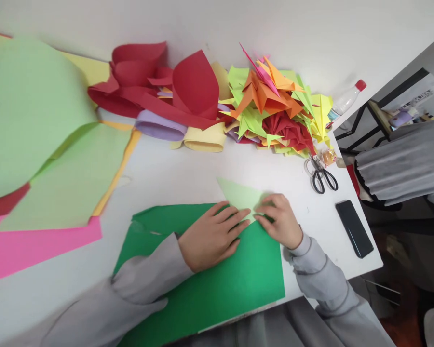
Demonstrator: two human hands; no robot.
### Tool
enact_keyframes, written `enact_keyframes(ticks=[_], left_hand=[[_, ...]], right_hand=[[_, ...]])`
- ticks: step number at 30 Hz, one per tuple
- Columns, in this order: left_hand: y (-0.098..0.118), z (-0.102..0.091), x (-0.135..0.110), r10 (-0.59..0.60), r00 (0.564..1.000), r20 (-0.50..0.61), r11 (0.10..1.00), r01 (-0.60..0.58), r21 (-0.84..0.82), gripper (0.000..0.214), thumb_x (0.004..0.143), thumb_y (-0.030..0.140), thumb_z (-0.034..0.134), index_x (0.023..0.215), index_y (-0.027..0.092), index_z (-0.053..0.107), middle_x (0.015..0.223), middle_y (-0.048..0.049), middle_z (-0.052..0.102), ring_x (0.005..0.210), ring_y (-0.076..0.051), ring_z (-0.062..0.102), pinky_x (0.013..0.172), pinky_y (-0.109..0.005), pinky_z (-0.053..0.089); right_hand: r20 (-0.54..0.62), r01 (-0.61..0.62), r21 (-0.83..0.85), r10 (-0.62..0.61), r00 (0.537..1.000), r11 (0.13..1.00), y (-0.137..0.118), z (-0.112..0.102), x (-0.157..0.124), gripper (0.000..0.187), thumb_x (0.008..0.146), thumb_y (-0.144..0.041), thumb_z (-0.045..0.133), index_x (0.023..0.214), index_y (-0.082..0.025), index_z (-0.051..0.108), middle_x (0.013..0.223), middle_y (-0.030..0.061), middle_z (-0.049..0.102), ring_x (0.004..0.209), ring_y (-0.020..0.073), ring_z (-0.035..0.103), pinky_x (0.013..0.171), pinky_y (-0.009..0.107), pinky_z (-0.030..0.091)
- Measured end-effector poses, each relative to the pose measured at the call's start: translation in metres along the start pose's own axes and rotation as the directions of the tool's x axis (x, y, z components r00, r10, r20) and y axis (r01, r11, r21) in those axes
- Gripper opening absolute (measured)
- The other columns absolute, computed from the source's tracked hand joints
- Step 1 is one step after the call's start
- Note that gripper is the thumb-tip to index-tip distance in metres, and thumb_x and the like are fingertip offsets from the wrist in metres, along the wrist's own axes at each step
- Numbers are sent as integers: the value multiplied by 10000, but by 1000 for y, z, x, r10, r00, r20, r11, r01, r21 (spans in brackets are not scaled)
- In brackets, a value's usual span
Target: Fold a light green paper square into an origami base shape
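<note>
A small piece of light green paper (240,192), folded to a point at its left end, lies over the top edge of a dark green sheet (256,274). My left hand (211,236) rests flat on the dark green sheet, fingers stretched out and their tips at the light green paper's lower edge. At the paper's right end, my right hand (280,221) has thumb and fingers closed on it in a pinch. The fingertips of both hands are close together, and they partly hide the paper.
Large light green sheets (32,115) and a pink sheet (50,246) spread over the left. Curled red paper (195,89) and a heap of folded paper shapes (267,101) line the wall. Scissors (323,178), a phone (354,229) and a bottle (347,101) are at right.
</note>
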State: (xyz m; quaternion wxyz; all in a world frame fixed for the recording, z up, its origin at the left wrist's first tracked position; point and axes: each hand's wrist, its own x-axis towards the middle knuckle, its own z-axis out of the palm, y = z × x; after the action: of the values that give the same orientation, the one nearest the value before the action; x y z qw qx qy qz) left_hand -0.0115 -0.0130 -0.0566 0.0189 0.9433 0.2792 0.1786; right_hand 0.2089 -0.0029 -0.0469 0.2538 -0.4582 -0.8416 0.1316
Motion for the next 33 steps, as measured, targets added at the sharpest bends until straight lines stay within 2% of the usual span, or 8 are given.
enact_keyframes(ticks=[2, 4, 11, 21, 27, 33], left_hand=[[2, 3, 0, 8, 1000, -20, 1000, -8, -4, 352, 872, 304, 501, 1165, 144, 614, 1261, -94, 611, 1115, -248, 530, 1038, -463, 332], [4, 6, 0, 22, 999, -24, 1000, -22, -5, 353, 882, 296, 485, 1164, 124, 611, 1248, -108, 617, 1161, -242, 513, 1070, -440, 312], [7, 10, -1, -3, 1000, 13, 1000, 3, -30, 388, 879, 313, 489, 1196, 111, 586, 1259, -133, 600, 1171, -274, 512, 1065, -481, 313], [3, 8, -2, 4, 1000, -29, 999, -5, -54, 339, 882, 334, 500, 1133, 145, 629, 1232, -116, 624, 1164, -254, 524, 1088, -482, 296], [2, 9, -3, 10, 999, -54, 997, -14, -77, 307, 872, 329, 521, 1088, 155, 655, 1224, -109, 633, 1164, -247, 530, 1107, -480, 286], [1, 9, -3, 4, 999, -52, 995, -10, -102, 304, 878, 317, 520, 1092, 153, 661, 1235, -111, 631, 1163, -252, 539, 1106, -493, 283]], right_hand=[[61, 40, -13, -39, 997, 999, -7, 3, -1, 109, 855, -242, 581, 815, -209, 677, 878, 61, 616, 874, 208, 536, 798, 375, 452], [75, 21, -14, -20, 997, 1000, -10, 4, -1, 123, 848, -236, 590, 762, -199, 669, 840, 53, 611, 838, 202, 526, 769, 364, 435], [86, -219, -43, 222, 971, 975, -16, 3, 2, 64, 767, -249, 696, 785, -216, 645, 901, 32, 563, 920, 208, 513, 823, 378, 359], [95, -397, -16, 397, 913, 917, -9, -4, 2, 92, 716, -212, 729, 701, -223, 638, 982, 21, 536, 992, 220, 496, 881, 421, 315], [38, -502, -57, 504, 863, 863, 4, -13, 3, 90, 700, -218, 718, 648, -218, 643, 955, 30, 549, 969, 235, 499, 868, 439, 333], [-123, -574, -103, 562, 818, 812, 33, -27, 1, 75, 703, -234, 673, 641, -215, 636, 900, 42, 571, 919, 238, 519, 858, 444, 368]])
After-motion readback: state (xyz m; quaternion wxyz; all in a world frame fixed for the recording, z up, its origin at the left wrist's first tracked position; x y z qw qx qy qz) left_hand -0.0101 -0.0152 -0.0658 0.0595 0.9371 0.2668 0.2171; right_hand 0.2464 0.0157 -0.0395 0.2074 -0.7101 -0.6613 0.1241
